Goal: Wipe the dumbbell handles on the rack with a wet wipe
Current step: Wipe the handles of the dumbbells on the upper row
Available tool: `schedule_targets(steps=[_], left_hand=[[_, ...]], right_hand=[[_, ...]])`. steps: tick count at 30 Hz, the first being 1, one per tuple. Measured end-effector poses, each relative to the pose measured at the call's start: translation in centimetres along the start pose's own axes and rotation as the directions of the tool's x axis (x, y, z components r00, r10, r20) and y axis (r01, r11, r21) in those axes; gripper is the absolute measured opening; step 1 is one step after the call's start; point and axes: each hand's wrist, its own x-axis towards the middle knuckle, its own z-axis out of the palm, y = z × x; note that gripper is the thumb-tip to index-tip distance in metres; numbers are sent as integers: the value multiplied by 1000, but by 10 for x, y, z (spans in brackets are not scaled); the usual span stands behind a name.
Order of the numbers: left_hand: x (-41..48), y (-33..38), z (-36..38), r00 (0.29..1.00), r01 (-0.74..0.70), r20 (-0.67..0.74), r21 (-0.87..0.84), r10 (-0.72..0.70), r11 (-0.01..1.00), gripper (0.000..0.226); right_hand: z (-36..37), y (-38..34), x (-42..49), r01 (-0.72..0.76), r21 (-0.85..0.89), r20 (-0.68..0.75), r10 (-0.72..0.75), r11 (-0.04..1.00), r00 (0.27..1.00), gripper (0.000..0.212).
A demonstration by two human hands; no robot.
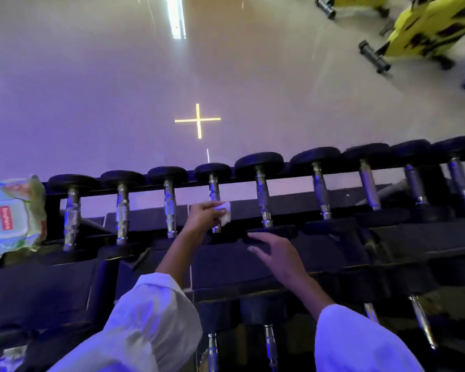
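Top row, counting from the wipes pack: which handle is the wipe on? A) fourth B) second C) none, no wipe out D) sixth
A: the left hand holds the wet wipe against the fourth dumbbell handle from the wipes pack.

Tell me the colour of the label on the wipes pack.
Red label, white lettering; head view.

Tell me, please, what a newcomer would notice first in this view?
The left hand holding a white wet wipe at a chrome dumbbell handle midway along the rack draws the eye first. Next come the green wipe pack at the rack's left end and the yellow equipment at top right.
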Motion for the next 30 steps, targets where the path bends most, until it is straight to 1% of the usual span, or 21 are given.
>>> schedule_targets(steps=[2, 4, 7, 10, 12, 15, 18, 20, 21, 22, 23, 24, 26, 27, 28, 29, 30], left_hand=[[-5, -2, 10, 1000, 4, 14, -4, -4, 1000, 21], [-10, -5, 20, 1000, -3, 9, -19, 3, 1000, 22], [-17, -9, 36, 1000, 3, -2, -25, -3, 1000, 19], [-20, -12, 55, 1000, 19, -19, -20, -19, 1000, 14], [-20, -12, 69, 998, 14, -58, -36, -16, 999, 16], [-18, -13, 91, 990, -15, -139, -76, 4, 997, 19], [-13, -10, 115, 977, -33, -213, -108, 10, 994, 13], [-7, -8, 127, 958, -93, -281, -93, 63, 991, 14], [-3, -7, 130, 941, -131, -319, -33, 114, 991, 14], [1, -8, 133, 920, -168, -347, 66, 181, 984, 16], [4, -9, 135, 897, -196, -357, 208, 260, 958, 16], [6, -13, 135, 880, -208, -339, 357, 334, 911, 14], [7, -22, 137, 878, -184, -228, 651, 422, 736, 14], [8, -26, 138, 883, -194, -156, 738, 443, 646, 16], [11, -27, 138, 885, -223, -90, 779, 456, 586, 18], [16, -22, 139, 890, -240, -44, 800, 453, 550, 19], [26, -15, 138, 869, -267, -26, 817, 495, 512, 19]], right_hand=[[-6, 0, -7, -76, 112, -26, 80, 991, 996, 29], [-10, 5, -12, -116, 212, -36, 126, 970, 991, 25], [-21, 17, -20, -152, 257, -35, 167, 954, 985, 22], [-34, 36, -22, -144, 224, -30, 155, 964, 987, 21], [-44, 47, -20, -125, 214, -30, 135, 969, 990, 21], [-60, 66, -11, -91, 246, -15, 98, 965, 995, 21], [-70, 87, 3, -77, 301, 2, 81, 951, 997, 21], [-72, 98, 14, -87, 350, -1, 94, 933, 996, 22], [-72, 103, 19, -94, 368, 1, 100, 925, 995, 24], [-72, 107, 23, -97, 385, 14, 99, 918, 995, 30], [-70, 110, 27, -96, 389, 43, 86, 916, 995, 38], [-67, 113, 30, -88, 381, 78, 63, 920, 995, 47], [-57, 120, 37, -71, 311, 160, 22, 948, 987, 62], [-52, 121, 40, -64, 265, 197, 11, 962, 980, 65], [-47, 123, 43, -59, 239, 215, 7, 969, 977, 65], [-43, 125, 46, -66, 242, 217, 12, 968, 976, 63], [-40, 127, 48, -77, 264, 202, 23, 962, 979, 61]])
